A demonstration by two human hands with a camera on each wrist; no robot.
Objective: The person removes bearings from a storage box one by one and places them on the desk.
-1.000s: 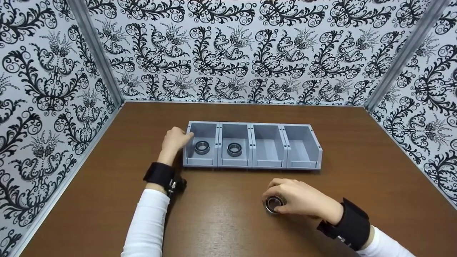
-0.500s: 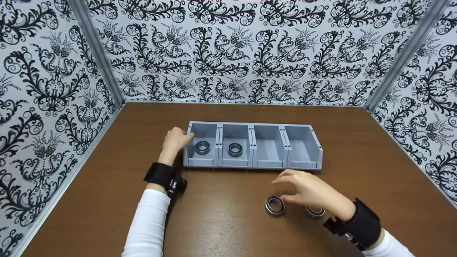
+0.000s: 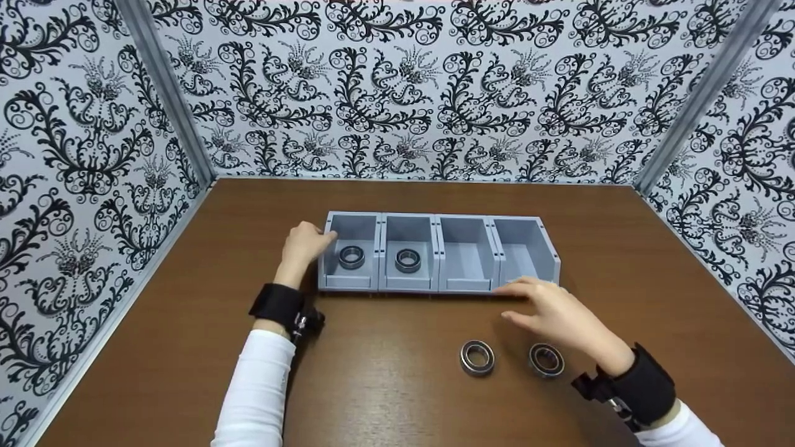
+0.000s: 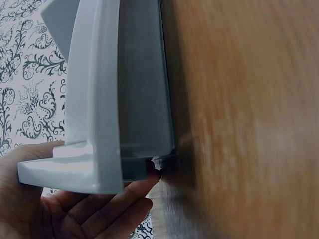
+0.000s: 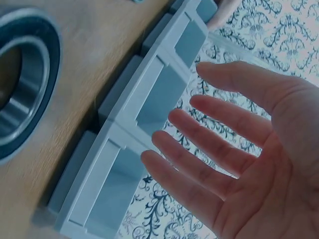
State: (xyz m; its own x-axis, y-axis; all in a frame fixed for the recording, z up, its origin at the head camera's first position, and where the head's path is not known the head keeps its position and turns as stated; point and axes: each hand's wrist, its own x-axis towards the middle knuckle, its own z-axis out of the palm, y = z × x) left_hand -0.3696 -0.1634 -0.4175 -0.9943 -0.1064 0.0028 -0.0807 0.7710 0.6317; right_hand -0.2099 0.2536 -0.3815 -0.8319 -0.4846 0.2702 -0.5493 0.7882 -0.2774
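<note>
A joined row of grey storage bins (image 3: 410, 284) stands on the table. At its left end my left hand (image 3: 303, 245) grips the side wall, thumb over the rim; the left wrist view shows its fingers curled along the outside. One ball bearing (image 3: 351, 266) lies in the leftmost bin, another bearing (image 3: 408, 269) in the bin beside it. My right hand (image 3: 559, 313) holds nothing, fingers spread, in front of the rightmost bin. Below that hand, two more bearings lie on the table: a left one (image 3: 477, 372) and a right one (image 3: 546, 374).
Patterned panels (image 3: 397, 93) enclose the brown table (image 3: 385, 360) at the back and both sides, with grey posts (image 3: 166, 93) at the corners. Black straps with small cameras sit on both wrists.
My right hand has let go of the left table bearing and moved right and toward the bins, uncovering the second table bearing. The left hand stays on the bin wall.
</note>
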